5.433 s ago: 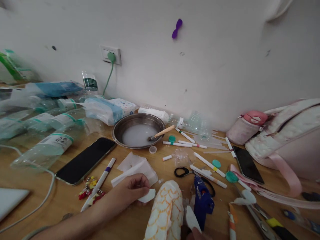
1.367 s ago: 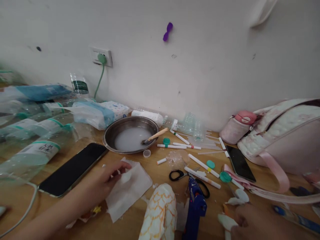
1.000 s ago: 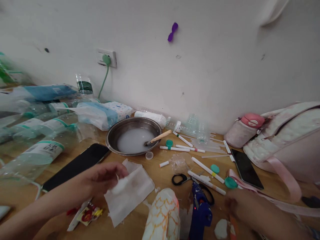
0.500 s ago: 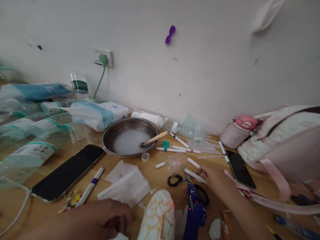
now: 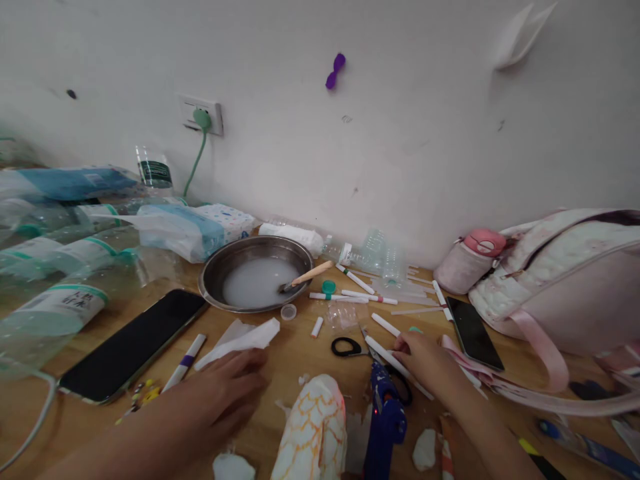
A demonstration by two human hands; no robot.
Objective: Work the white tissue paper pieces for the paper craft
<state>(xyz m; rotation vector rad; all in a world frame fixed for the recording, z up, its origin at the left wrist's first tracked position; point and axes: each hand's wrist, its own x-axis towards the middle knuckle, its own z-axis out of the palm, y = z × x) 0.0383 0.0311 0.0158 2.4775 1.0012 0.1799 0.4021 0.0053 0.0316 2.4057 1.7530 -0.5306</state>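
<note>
Diagonally: marker [image 5: 389,354], tip far-left.

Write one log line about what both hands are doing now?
left hand: on white tissue | right hand: touching white marker | table: cluttered

nothing can be read for certain. the white label of the plastic bottle [image 5: 60,310] lying at the left carries a few dark characters, too blurred to make out. the dark green label on the upright bottle [image 5: 154,173] by the wall is also illegible.
</note>
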